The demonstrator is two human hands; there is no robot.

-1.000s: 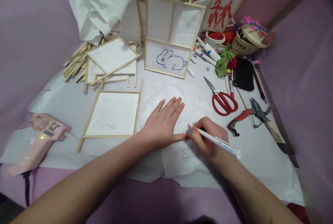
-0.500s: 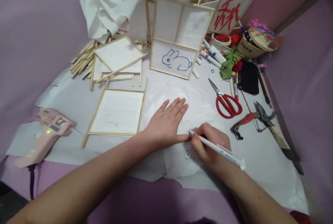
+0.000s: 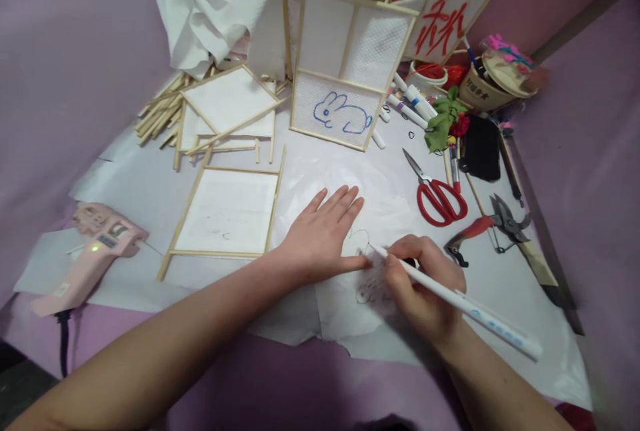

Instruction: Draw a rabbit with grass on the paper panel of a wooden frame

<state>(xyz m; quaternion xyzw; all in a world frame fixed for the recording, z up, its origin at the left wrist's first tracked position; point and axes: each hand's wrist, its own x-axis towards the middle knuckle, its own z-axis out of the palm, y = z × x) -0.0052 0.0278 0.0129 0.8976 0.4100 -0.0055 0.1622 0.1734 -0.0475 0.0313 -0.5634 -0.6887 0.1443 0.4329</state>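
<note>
My left hand [image 3: 325,237] lies flat on the white paper [image 3: 340,324], fingers stretched out and slightly spread. Just to its right, my right hand [image 3: 425,281] grips a white pen [image 3: 470,307], whose tip is at or just above a thin curved line on the paper. Below the tip, a small sketch [image 3: 370,291] with rounded shapes shows partly in the hand's shadow. Left of my hands lies a wooden-stick frame [image 3: 220,254] backed with white paper that bears faint marks. Behind them stands a framed panel [image 3: 327,141] with a blue rabbit drawing.
Red-handled scissors [image 3: 440,203] and pruning shears [image 3: 483,224] lie on the right. A pink glue gun [image 3: 95,251], its light on, lies at the left. Loose wooden sticks [image 3: 160,111] are heaped at the back left. Markers [image 3: 407,111] and a paper cup [image 3: 483,91] stand or lie back right.
My right hand has shifted slightly right with the pen, which now tilts lower toward me. More of the small sketch shows. My left hand stays flat in place.
</note>
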